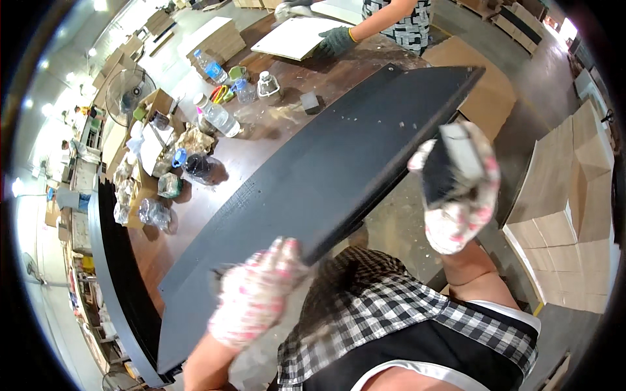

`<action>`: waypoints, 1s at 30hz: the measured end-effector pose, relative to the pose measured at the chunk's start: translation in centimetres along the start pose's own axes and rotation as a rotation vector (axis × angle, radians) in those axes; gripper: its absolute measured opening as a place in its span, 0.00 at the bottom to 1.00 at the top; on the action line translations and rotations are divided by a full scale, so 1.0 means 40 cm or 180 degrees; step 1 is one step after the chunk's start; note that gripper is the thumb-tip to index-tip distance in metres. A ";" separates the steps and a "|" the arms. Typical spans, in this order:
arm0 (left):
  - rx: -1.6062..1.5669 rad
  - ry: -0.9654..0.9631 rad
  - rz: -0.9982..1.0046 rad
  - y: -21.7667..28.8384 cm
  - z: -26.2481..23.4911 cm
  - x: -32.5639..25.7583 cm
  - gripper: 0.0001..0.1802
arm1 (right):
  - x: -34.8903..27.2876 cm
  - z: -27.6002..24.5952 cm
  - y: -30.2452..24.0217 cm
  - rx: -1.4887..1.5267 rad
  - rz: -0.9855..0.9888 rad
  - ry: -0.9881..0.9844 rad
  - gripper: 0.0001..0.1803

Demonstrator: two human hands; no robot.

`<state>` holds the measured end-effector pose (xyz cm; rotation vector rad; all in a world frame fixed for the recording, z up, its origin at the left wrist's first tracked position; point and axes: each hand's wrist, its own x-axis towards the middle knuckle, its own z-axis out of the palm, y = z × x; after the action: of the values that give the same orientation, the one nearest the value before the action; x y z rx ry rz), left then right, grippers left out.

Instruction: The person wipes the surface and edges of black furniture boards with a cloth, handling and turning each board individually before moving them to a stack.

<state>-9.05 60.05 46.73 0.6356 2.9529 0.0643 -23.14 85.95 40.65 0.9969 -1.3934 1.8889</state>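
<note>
A long black panel (313, 163) lies slantwise across the table, its near edge toward me. My left hand (257, 293), in a white glove with pink blotches, is closed at that near edge; motion smears it, and a small dark patch beside its knuckles is unclear. My right hand (466, 215), in a matching glove, grips a sanding block (456, 163) with a dark face and a pale side. It is raised just off the panel's right end, apart from the surface. Pale specks of debris lie on the panel near there.
Beyond the panel, the brown table (261, 146) holds water bottles (218, 117), a dark bottle (201, 168), a small grey block (311, 102) and yellow-handled scissors (220, 93). Across it, a co-worker's gloved hand (336, 41) touches a white board (293, 38). Stacked cardboard (561, 215) stands right.
</note>
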 end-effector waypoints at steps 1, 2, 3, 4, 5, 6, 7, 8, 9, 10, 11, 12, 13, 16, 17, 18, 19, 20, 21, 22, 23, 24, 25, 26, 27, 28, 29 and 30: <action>-0.0720 0.0067 -0.0275 -0.043 -0.058 0.008 0.36 | -0.001 -0.011 -0.017 0.0017 0.0047 0.0113 0.38; -0.0994 0.0175 -0.0421 -0.074 -0.120 0.031 0.34 | 0.001 -0.023 -0.024 -0.0077 0.0032 0.0230 0.37; -0.1437 0.0147 -0.0435 -0.136 -0.142 0.063 0.33 | -0.004 -0.034 -0.025 -0.0209 0.0289 0.0442 0.37; -0.1050 -0.0022 -0.0369 -0.218 -0.170 0.048 0.28 | -0.009 -0.029 -0.028 -0.0131 0.0542 0.0653 0.36; -0.1805 -0.0291 -0.1015 -0.247 -0.207 0.059 0.22 | -0.009 -0.015 -0.033 -0.0035 0.0752 0.0800 0.36; -0.1031 -0.0065 -0.0596 -0.293 -0.218 0.087 0.19 | -0.010 -0.015 -0.030 -0.0013 0.0830 0.0916 0.34; -0.1138 0.0096 -0.0971 -0.354 -0.203 0.083 0.20 | -0.006 -0.010 -0.032 0.0097 0.0907 0.1049 0.33; -0.1247 0.0266 -0.1343 -0.390 -0.182 0.094 0.22 | -0.004 -0.005 -0.037 0.0210 0.0974 0.1183 0.31; -0.0916 0.0428 -0.1569 -0.417 -0.167 0.107 0.25 | -0.017 -0.009 -0.041 0.0177 0.1100 0.1275 0.31; -0.0772 0.0607 -0.1638 -0.452 -0.091 0.181 0.28 | -0.039 -0.025 -0.039 -0.0090 0.1197 0.1324 0.31; -0.0360 0.0707 -0.1606 -0.507 -0.044 0.211 0.29 | -0.045 -0.027 -0.045 -0.0166 0.1219 0.1490 0.28; -0.0339 0.1092 -0.1474 -0.566 0.013 0.229 0.27 | -0.060 -0.030 -0.053 -0.0305 0.1313 0.1431 0.27; -0.0043 0.1072 -0.1534 -0.590 0.049 0.264 0.26 | -0.064 -0.055 -0.051 -0.0466 0.1454 0.1356 0.27; 0.0214 0.0927 -0.1400 -0.639 0.103 0.313 0.23 | -0.098 -0.051 -0.088 -0.1029 0.1571 0.1482 0.25; -0.0084 0.0959 -0.1088 -0.636 0.131 0.322 0.20 | -0.105 -0.046 -0.099 -0.1131 0.1589 0.1544 0.25; -0.0297 0.0761 -0.1018 -0.623 0.160 0.323 0.20 | -0.112 -0.042 -0.108 -0.1226 0.1607 0.1608 0.25; -0.0623 0.0611 -0.1129 -0.616 0.192 0.318 0.20 | -0.125 -0.040 -0.114 -0.1364 0.1700 0.1701 0.25; -0.0955 0.0431 -0.1282 -0.602 0.239 0.311 0.20 | -0.137 -0.053 -0.114 -0.1360 0.1779 0.1705 0.25; -0.0999 0.0346 -0.1355 -0.586 0.279 0.307 0.21 | -0.149 -0.066 -0.112 -0.1349 0.1859 0.1706 0.25; -0.1016 0.0261 -0.1403 -0.591 0.308 0.297 0.21 | -0.162 -0.056 -0.112 -0.1332 0.1925 0.1740 0.25; -0.1044 0.0554 -0.1166 -0.593 0.340 0.292 0.21 | -0.176 -0.046 -0.113 -0.1312 0.2015 0.1663 0.25; -0.0894 0.0258 -0.1409 -0.596 0.366 0.289 0.20 | -0.189 -0.035 -0.108 -0.1388 0.2037 0.1531 0.25; -0.0749 0.0382 -0.1246 -0.571 0.374 0.282 0.20 | -0.207 -0.051 -0.102 -0.1355 0.2177 0.1466 0.25; -0.0602 0.0507 -0.1092 -0.546 0.379 0.277 0.19 | -0.219 -0.065 -0.096 -0.1315 0.2318 0.1394 0.25; -0.0198 0.0865 -0.0991 -0.524 0.376 0.273 0.16 | -0.225 -0.077 -0.084 -0.1395 0.2346 0.1347 0.24; -0.0039 0.1184 -0.0834 -0.553 0.358 0.265 0.13 | -0.241 -0.065 -0.074 -0.1545 0.2489 0.1351 0.24; -0.0382 0.1583 -0.0846 -0.535 0.328 0.268 0.11 | -0.248 -0.057 -0.071 -0.1592 0.2567 0.1303 0.24; -0.0734 0.1976 -0.0864 -0.517 0.300 0.275 0.09 | -0.251 -0.050 -0.067 -0.1639 0.2646 0.1255 0.24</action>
<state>-25.90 45.94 32.27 0.1971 3.5013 0.6794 -15.91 88.43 33.35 -0.2543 -2.0540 1.9127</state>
